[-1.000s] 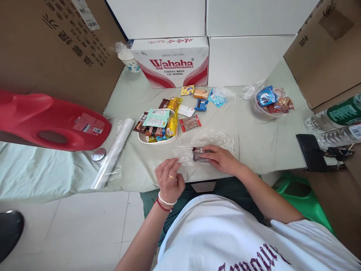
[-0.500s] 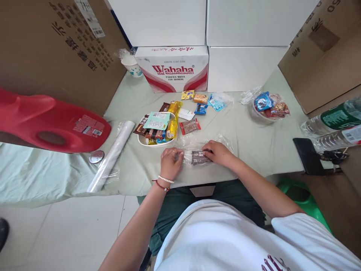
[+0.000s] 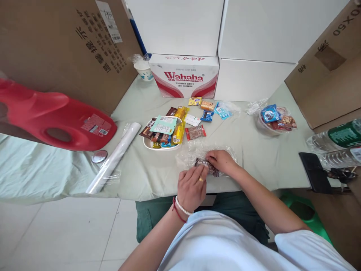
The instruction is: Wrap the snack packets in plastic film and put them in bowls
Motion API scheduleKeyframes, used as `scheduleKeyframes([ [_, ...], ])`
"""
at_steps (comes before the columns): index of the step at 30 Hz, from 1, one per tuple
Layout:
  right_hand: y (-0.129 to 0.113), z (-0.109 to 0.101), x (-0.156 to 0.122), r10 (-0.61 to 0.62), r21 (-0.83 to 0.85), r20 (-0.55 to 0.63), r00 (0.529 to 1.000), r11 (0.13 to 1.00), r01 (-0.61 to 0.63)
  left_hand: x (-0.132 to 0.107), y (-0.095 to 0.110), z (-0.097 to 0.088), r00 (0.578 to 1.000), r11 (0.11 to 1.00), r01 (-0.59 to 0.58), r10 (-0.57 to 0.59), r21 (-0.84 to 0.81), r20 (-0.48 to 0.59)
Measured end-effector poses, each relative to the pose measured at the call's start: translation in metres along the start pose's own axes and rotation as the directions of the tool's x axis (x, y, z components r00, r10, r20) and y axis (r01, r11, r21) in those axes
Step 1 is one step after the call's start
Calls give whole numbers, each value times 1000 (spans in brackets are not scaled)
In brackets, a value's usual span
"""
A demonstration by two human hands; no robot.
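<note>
A dark brown snack packet (image 3: 213, 171) lies on a crumpled sheet of clear plastic film (image 3: 186, 157) near the table's front edge. My left hand (image 3: 192, 187) reaches over it from the front, its outstretched fingertips resting on the packet's left part. From the right, my right hand (image 3: 224, 161) pinches the packet's upper edge with thumb and fingers; some film lies under that hand. Just beyond them is a red-and-brown snack packet (image 3: 195, 132). To the left, a white bowl (image 3: 162, 148) holds several wrapped snacks and a pale green packet (image 3: 164, 125).
Small wrapped snacks (image 3: 207, 115) lie before a Wahaba-style white carton (image 3: 183, 77). A tub of snacks (image 3: 263, 126), bottles (image 3: 342, 135) and a black phone (image 3: 314, 173) are at right. At left are a plastic film roll (image 3: 114, 158) and a red jug (image 3: 73, 120).
My left hand has left the film's left side and moved right, onto the packet. My right hand stays at the packet, which now lies tilted. The camera view has shifted slightly.
</note>
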State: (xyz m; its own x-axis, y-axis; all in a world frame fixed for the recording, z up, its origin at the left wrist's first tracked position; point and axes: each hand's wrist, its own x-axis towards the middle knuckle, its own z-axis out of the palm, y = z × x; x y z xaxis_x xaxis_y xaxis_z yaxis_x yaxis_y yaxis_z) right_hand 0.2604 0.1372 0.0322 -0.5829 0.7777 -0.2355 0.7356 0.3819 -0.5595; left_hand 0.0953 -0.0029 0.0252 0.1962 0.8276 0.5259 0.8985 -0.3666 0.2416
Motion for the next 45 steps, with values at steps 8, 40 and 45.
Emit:
scheduleKeyframes([
  [8,2,-23,17,50,-257,-234,971,960,-112,13,-14,31,974,989,93,-115,116,196],
  [40,-32,23,-46,-308,-294,95,946,900,323,32,-50,34,620,584,781,-768,-220,163],
  [45,-28,28,-49,-328,-235,74,942,912,336,35,-22,30,798,681,594,-565,-428,209],
])
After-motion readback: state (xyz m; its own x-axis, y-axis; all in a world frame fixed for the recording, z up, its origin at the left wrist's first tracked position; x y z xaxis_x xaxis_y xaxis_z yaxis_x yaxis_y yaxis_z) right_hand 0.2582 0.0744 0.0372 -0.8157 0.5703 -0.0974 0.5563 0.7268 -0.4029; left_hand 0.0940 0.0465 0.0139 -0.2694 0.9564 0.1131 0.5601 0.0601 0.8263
